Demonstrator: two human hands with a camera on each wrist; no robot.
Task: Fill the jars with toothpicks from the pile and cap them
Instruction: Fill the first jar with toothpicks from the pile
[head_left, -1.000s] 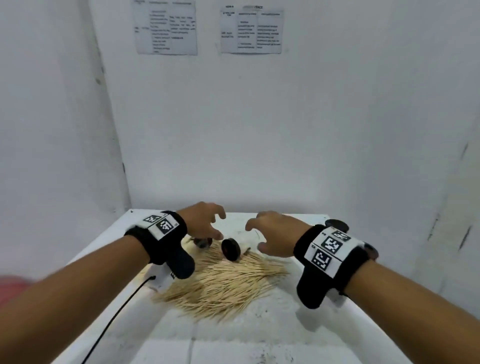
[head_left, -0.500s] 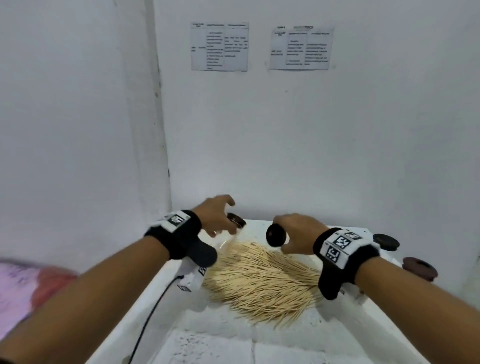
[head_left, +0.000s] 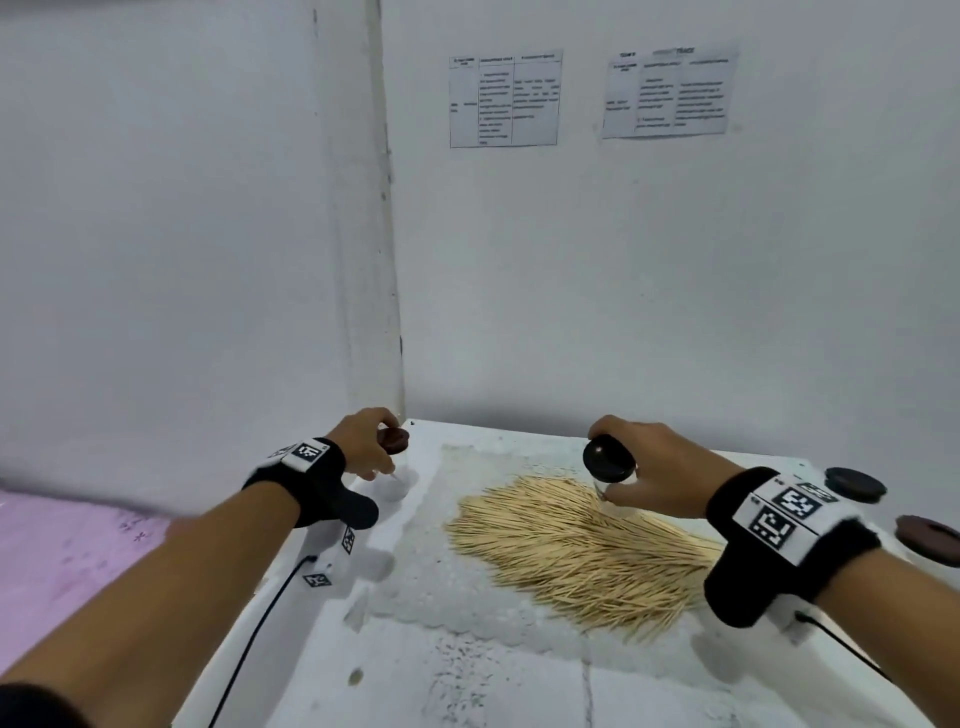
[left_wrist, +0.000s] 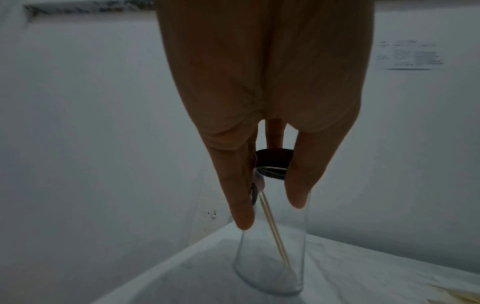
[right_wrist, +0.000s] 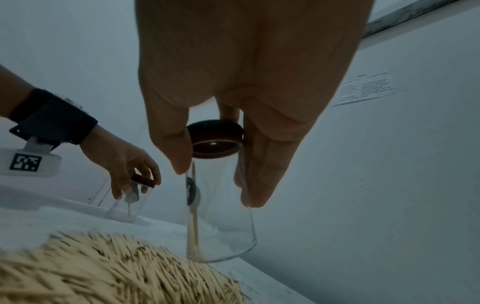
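Now that both hands have moved apart from above the toothpick pile (head_left: 576, 545), the left hand (head_left: 363, 441) is gripping a capped jar (left_wrist: 272, 246) near the surface's far-left corner, while the right hand (head_left: 649, 473) is clasping another jar (right_wrist: 221, 216) at the pile's far edge; each is holding only a toothpick or two, so filling has barely begun.

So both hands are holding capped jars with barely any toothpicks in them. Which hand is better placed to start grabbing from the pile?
Right, probably. The right hand holds its jar at the far edge of the toothpick pile. The left hand and its jar are off in the table's far-left corner.
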